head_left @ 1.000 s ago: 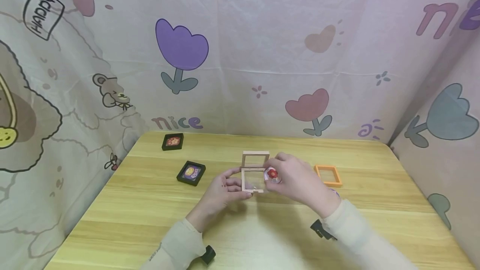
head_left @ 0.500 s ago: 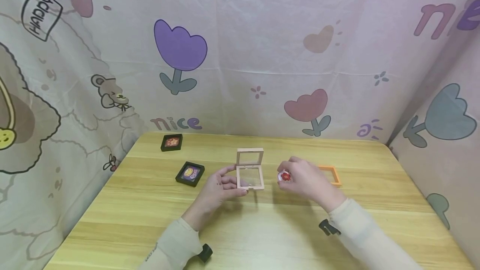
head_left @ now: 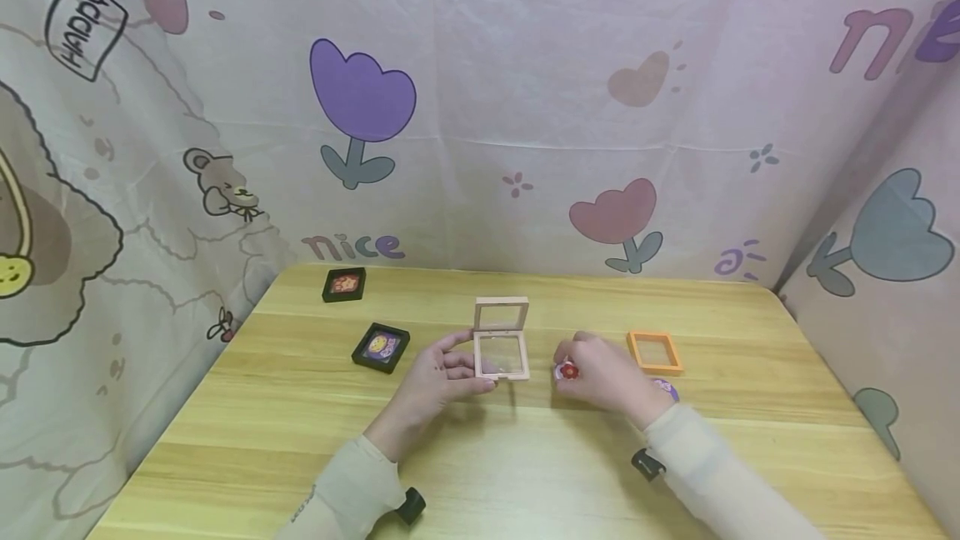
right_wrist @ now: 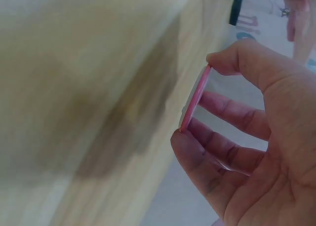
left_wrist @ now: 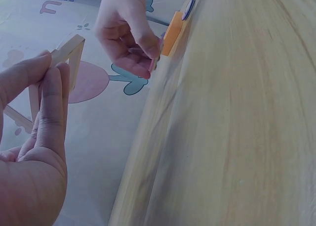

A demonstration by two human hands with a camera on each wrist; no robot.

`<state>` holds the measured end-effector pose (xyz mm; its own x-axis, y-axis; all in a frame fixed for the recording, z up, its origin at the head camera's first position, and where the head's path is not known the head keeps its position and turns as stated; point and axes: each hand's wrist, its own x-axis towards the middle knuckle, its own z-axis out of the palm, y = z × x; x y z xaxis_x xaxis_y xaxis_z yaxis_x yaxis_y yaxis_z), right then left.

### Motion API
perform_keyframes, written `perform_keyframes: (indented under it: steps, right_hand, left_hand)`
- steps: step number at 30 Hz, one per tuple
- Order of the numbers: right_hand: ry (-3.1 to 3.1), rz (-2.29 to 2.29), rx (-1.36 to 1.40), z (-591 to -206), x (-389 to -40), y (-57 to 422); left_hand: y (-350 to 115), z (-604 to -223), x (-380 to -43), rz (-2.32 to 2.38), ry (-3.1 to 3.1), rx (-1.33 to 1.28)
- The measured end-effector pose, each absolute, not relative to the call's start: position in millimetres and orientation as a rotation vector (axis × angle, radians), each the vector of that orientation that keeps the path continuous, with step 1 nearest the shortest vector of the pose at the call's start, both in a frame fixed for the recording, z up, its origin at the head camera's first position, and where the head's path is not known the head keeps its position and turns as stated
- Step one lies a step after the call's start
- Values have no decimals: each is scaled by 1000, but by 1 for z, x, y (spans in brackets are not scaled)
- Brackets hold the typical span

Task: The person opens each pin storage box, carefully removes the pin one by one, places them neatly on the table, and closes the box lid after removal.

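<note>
My left hand (head_left: 442,373) grips a pale pink hinged display frame (head_left: 500,331) by its left side and lower corner, above the table. The frame's lid stands raised, and clear film fills both halves. In the left wrist view, thumb and fingers pinch the edge of this frame (left_wrist: 69,49). To the right, my right hand (head_left: 603,369) holds a round badge (head_left: 568,371) with a red flower, apart from the frame. In the right wrist view, thumb and a fingertip pinch opposite edges of the badge (right_wrist: 196,98), which is seen edge-on with a pink rim.
An orange square frame (head_left: 654,335) lies just beyond my right hand, and a purple round badge (head_left: 665,388) lies by the right wrist. On the left are two black frames, one with a purple and yellow picture (head_left: 381,347), one with a red picture (head_left: 345,283).
My right hand with the flower badge has moved right, away from the pink frame, then lower and nearer. The left hand with the frame has shifted slightly left and since stayed still.
</note>
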<state>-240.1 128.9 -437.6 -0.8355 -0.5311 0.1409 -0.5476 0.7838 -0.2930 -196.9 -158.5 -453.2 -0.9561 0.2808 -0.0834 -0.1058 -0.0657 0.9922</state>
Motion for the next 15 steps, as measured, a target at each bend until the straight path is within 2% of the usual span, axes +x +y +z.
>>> perform_keyframes:
  steps: [15]
  right_hand:
    - [-2977,482,844,-448,-230,123]
  left_hand:
    - [-157,-453,-196,2074,2006,202]
